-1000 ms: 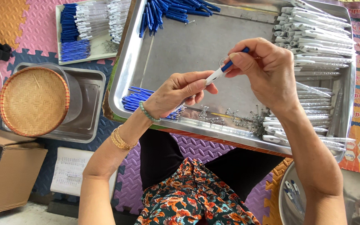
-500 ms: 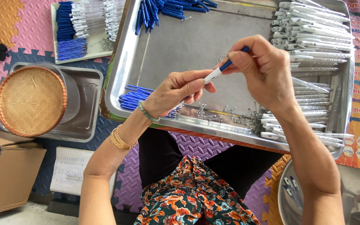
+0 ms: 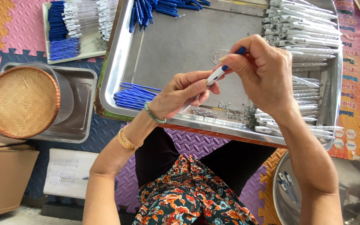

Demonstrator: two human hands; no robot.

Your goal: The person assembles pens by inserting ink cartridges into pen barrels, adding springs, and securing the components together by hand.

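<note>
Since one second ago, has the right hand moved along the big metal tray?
No. The right hand stays over the same part of the metal tray, holding the pen with the left hand.

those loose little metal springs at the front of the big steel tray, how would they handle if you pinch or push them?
The springs lie in a tangled clump on the steel tray, so pinching one would likely drag neighbours along. They look thin and tiny, so probably very light and easy to scatter. Being coiled wire on smooth metal, they may roll or skid toward the tray's rim.
</note>
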